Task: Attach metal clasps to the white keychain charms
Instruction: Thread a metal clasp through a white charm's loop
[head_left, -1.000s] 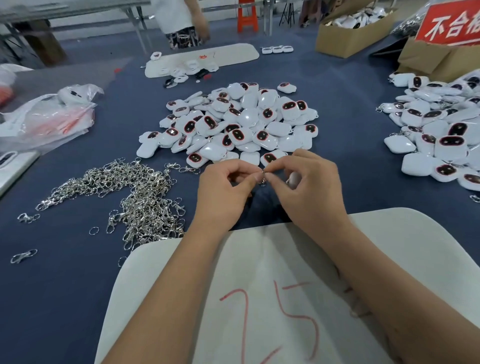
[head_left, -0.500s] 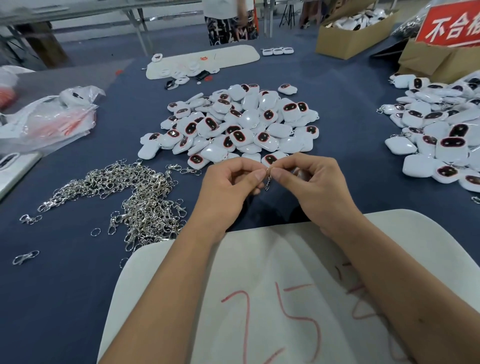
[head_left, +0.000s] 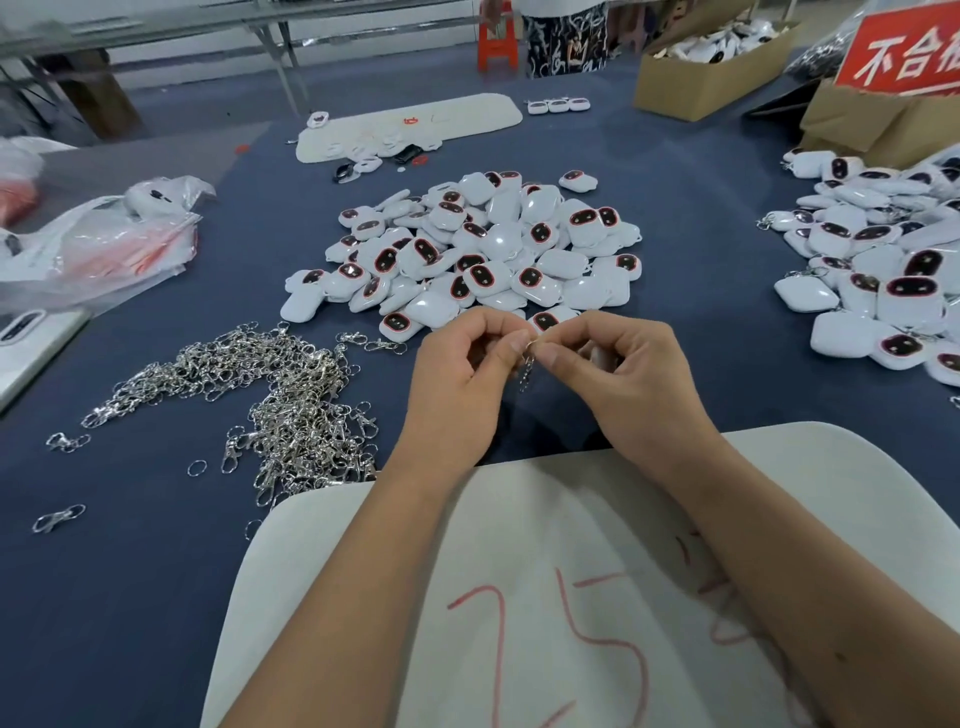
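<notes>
**Working a clasp ring between my fingertips**

Head view: my left hand (head_left: 457, 384) and right hand (head_left: 618, 374) meet fingertip to fingertip, both pinching one metal clasp (head_left: 525, 371) that dangles over the blue table (head_left: 727, 260). My right palm seems to cup a white charm (head_left: 597, 355), mostly hidden. The ring is tiny; if my pinch slackens, it could spring free. Whether it is threaded, I cannot tell.

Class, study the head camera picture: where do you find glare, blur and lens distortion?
Head view: glare spots shine on the glossy pile of white charms; the far background and plastic bag look soft; wide-angle bending curves the table edges; the clasp between the left hand and right hand stays fairly sharp.
</notes>
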